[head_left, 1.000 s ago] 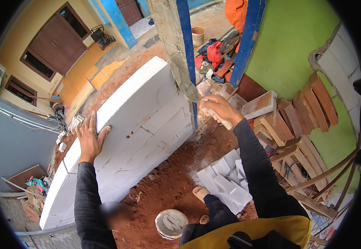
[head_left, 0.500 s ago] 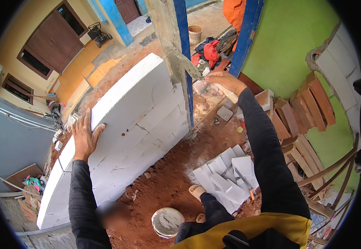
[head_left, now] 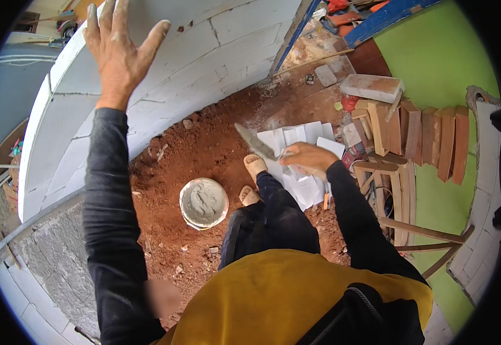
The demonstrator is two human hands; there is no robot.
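Observation:
My left hand [head_left: 119, 54] rests with spread fingers against the top of a white block wall [head_left: 233, 57], gripping nothing. In my right hand [head_left: 311, 158] is a trowel [head_left: 254, 142], its grey-smeared blade pointing left and away from me. The trowel is held above the ground, over the near edge of a pile of white block pieces [head_left: 302, 187]. Left of my feet stands a round bucket [head_left: 189, 222] holding grey mortar [head_left: 205, 200]. My right fingers wrap the handle, which they mostly hide.
Reddish soil [head_left: 164, 167] with small rubble covers the ground. Wooden pieces [head_left: 414, 132] lean in a row by the green wall [head_left: 434, 57]. A pale block [head_left: 371, 86] lies near them. Curved wooden strips [head_left: 423, 232] jut out at the right. A blue post [head_left: 388, 23] stands at the far right.
My view has tilted down toward the bucket. The right hand has brought the trowel from the post by the wall's far end back toward me. The left hand stays at the wall's top.

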